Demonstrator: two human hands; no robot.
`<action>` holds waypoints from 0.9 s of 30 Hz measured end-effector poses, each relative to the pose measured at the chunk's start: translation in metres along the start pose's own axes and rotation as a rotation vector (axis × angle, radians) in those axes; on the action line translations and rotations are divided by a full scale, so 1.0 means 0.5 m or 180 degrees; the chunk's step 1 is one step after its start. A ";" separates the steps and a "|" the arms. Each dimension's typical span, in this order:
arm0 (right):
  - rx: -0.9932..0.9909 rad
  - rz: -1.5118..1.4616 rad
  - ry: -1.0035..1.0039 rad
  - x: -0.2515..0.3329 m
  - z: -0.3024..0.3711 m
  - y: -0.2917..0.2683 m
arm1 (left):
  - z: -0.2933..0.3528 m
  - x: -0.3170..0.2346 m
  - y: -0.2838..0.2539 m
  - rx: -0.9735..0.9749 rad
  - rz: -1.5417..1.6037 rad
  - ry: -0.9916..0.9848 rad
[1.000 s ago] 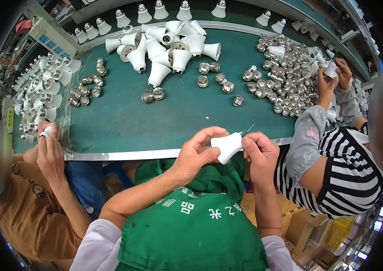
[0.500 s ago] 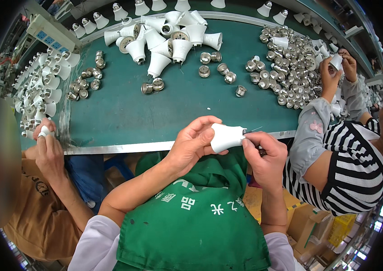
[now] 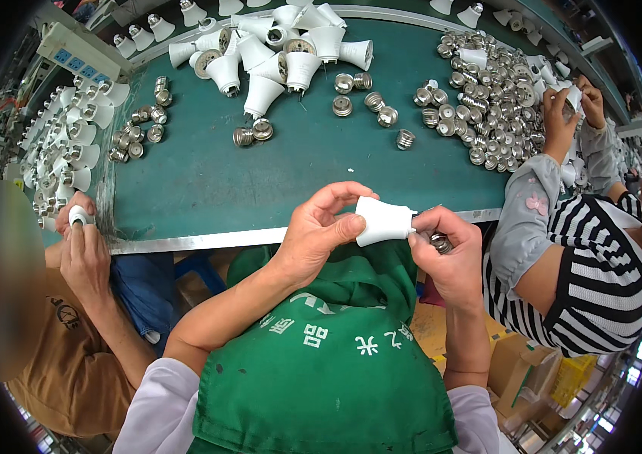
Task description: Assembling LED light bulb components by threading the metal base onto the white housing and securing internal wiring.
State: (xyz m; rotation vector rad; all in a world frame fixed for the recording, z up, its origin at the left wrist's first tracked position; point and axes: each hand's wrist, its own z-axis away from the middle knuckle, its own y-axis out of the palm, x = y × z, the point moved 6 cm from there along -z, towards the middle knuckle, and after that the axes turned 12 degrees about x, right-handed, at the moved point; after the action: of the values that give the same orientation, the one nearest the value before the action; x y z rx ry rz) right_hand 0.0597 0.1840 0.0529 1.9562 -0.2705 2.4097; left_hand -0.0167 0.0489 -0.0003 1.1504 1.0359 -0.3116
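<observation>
Just right of the frame's centre, the left grip (image 3: 319,233) clasps a white bulb body (image 3: 383,222); the right grip (image 3: 451,248) closes around a metal cap (image 3: 440,243), which could drop if those fingers loosen. Fingertips hide part of the body's narrow end; bulbs (image 3: 192,13) along the top are cut off.

Two hands (image 3: 312,233) hold one white housing (image 3: 384,222) and one metal cap (image 3: 440,243). On the surface (image 3: 283,185) lie two caps (image 3: 242,137) in the middle, six loose caps (image 3: 406,140) further right and about ten on the left, plus roughly fifteen piled housings (image 3: 262,96) and dozens of heaped caps (image 3: 497,144), both too overlapped for exact counting. One power strip (image 3: 82,47) shows four blue sockets (image 3: 76,63).
</observation>
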 end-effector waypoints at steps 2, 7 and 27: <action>-0.0071 0.0049 -0.0099 0.003 -0.001 -0.002 | -0.001 -0.001 0.005 -0.0003 0.0158 -0.0006; -0.0548 -0.0400 -0.0853 0.006 0.010 -0.044 | 0.003 -0.010 0.005 -0.0193 0.0248 -0.0014; -0.0977 0.0717 -0.1123 -0.021 0.009 0.008 | 0.027 -0.126 0.105 0.0282 -0.3468 0.2482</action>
State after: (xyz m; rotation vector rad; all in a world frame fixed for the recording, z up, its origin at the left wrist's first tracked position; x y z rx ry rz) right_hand 0.0657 0.1805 0.0432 2.2839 -0.8557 1.9592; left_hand -0.0076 0.0417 0.0820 0.6651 2.3316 -0.7929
